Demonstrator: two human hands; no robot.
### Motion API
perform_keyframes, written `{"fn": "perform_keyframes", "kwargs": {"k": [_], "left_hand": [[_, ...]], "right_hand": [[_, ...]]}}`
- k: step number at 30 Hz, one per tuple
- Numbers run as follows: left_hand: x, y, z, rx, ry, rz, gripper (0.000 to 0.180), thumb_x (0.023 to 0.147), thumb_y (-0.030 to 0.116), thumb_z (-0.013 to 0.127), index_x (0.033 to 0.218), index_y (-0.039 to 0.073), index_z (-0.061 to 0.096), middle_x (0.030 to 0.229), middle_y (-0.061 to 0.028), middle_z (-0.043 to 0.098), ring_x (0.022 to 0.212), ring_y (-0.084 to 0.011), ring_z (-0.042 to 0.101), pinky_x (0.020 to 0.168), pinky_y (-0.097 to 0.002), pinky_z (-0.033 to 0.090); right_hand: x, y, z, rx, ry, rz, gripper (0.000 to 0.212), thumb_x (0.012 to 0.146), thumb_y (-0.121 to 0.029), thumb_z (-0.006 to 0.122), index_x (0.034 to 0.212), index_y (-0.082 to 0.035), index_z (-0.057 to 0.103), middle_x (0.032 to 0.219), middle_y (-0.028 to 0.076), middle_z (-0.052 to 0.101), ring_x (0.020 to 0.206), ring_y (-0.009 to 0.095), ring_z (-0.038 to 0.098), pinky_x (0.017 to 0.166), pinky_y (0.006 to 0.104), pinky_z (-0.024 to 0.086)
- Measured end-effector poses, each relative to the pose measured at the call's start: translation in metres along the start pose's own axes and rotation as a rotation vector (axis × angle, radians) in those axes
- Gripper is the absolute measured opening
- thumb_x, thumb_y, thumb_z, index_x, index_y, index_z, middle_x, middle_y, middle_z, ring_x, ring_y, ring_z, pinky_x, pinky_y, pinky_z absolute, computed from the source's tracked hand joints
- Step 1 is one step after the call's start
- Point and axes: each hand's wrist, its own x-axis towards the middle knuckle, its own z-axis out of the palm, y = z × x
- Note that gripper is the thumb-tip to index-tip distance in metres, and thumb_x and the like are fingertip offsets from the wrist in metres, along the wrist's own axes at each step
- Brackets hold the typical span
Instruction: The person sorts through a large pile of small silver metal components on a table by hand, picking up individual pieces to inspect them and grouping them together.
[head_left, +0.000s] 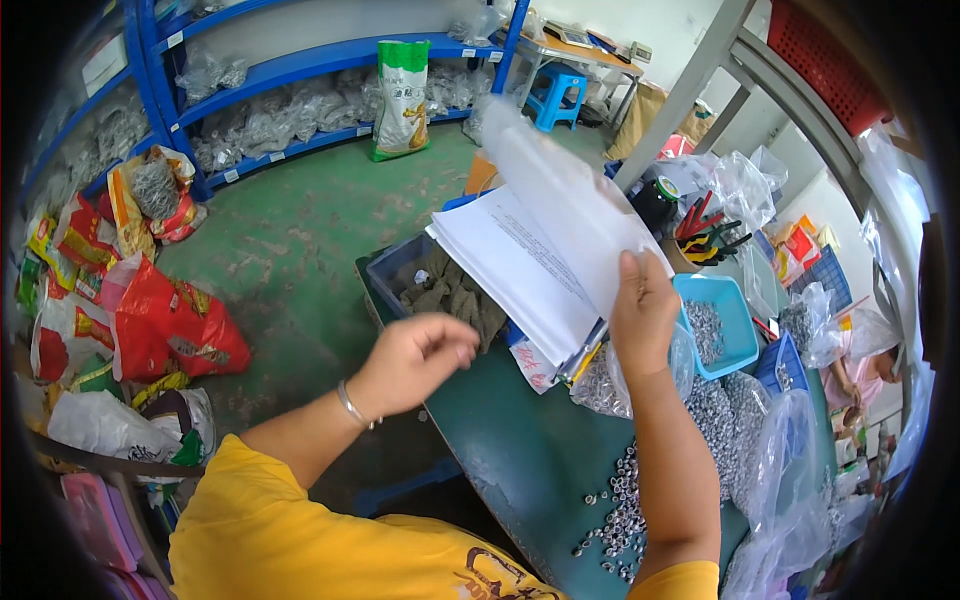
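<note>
One lifted, blurred white sheet [570, 190] is gripped by its lower right edge between thumb and fingers of the right hand [645, 305], above a stack of printed paper [510, 275] at the far side of the green table [490, 430]. The left hand [415, 365] is held empty, loosely curled, near the stack; small metal parts [622, 510] are scattered beside the right forearm.

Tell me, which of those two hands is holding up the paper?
The right hand, gripping the edge of the lifted white paper. The left hand, with a bracelet at its wrist, hovers apart from it, loosely curled, nothing visible in its grasp.
</note>
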Motion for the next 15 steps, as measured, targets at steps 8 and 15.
{"fn": "perform_keyframes", "kwargs": {"k": [8,15], "left_hand": [[0.055,0.011,-0.003,-0.516,0.204,-0.340,0.037,0.084,0.014,0.056,0.115,0.000,0.042,0.102,-0.0145,0.056,0.093,-0.0246,0.059,0.076,-0.0320,0.050],[0.058,-0.008,0.002,-0.543,0.292,-0.223,0.026,0.084,0.007,0.054,0.108,-0.002,0.049,0.103,-0.0102,0.058,0.092,-0.0185,0.059,0.081,-0.0320,0.049]], "right_hand": [[-0.019,-0.005,0.005,0.042,-0.122,-0.349,0.014,0.077,-0.002,0.056,0.091,-0.002,0.059,0.077,0.017,0.061,0.070,0.032,0.060,0.062,0.0358,0.049],[-0.036,-0.003,-0.004,0.018,-0.564,-0.575,0.049,0.069,-0.004,0.058,0.118,-0.007,0.050,0.117,0.010,0.053,0.112,0.027,0.048,0.094,0.0455,0.036]]}}
